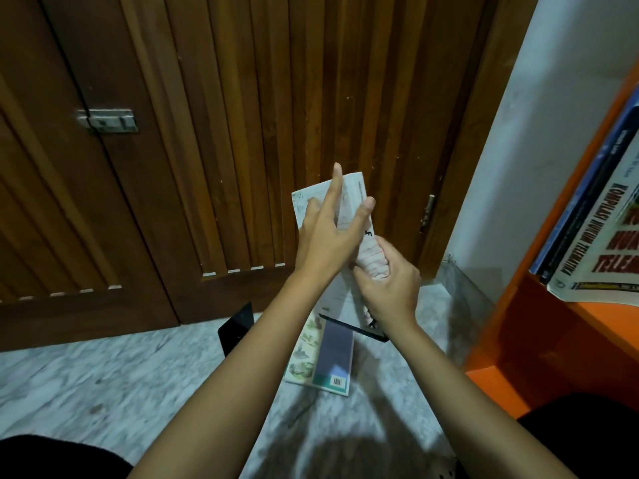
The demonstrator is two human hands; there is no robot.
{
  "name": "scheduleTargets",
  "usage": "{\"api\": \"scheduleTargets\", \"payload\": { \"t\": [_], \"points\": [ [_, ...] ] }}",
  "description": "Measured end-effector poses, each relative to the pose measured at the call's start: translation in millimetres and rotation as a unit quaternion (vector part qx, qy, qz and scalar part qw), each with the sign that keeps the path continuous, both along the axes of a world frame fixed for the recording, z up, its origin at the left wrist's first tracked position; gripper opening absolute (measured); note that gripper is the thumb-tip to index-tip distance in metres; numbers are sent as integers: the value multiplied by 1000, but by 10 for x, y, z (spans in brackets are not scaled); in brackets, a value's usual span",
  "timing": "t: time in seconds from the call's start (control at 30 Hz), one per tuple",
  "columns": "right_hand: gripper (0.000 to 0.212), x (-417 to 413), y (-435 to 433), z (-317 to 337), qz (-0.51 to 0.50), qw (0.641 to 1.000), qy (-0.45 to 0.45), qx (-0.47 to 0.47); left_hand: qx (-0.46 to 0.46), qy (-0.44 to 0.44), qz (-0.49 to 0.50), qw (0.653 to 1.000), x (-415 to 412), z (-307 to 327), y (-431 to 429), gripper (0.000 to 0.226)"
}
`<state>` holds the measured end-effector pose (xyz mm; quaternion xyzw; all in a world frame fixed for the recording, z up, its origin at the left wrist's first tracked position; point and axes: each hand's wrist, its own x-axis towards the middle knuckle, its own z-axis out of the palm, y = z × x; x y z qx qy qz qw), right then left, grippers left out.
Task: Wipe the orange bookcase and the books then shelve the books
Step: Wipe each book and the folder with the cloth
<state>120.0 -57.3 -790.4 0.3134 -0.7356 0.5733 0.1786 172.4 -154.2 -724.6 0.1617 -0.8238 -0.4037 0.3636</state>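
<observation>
I sit in a home room: slatted wooden doors [207, 133] with a latch [107, 121] at twelve o'clock, marble floor [103, 385], orange bookcase [525, 344] at three o'clock.

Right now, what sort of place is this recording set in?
Probably a room in a home, on the floor by a doorway: a dark slatted wooden door with a metal latch, a pale marbled tile floor, and an orange bookcase holding large books.
</observation>
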Motion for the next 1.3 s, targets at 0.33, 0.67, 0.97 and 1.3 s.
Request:
{"api": "scheduleTargets", "payload": {
  "t": [0.33, 0.67, 0.97, 1.3],
  "points": [
    [44, 202, -112, -72, -38, 983, 168, 65, 53, 69, 97, 992, 83, 109, -92, 51],
    [65, 99, -187, 23, 16, 983, 142, 114, 206, 274, 135, 930, 154, 200, -308, 18],
    [44, 66, -375, 587, 73, 975, 208, 14, 188, 334, 56, 922, 166, 274, -248, 21],
    [39, -342, -424, 859, -48, 991, 59, -107, 280, 364, 28, 888, 154, 334, -236, 16]
  ]
}}
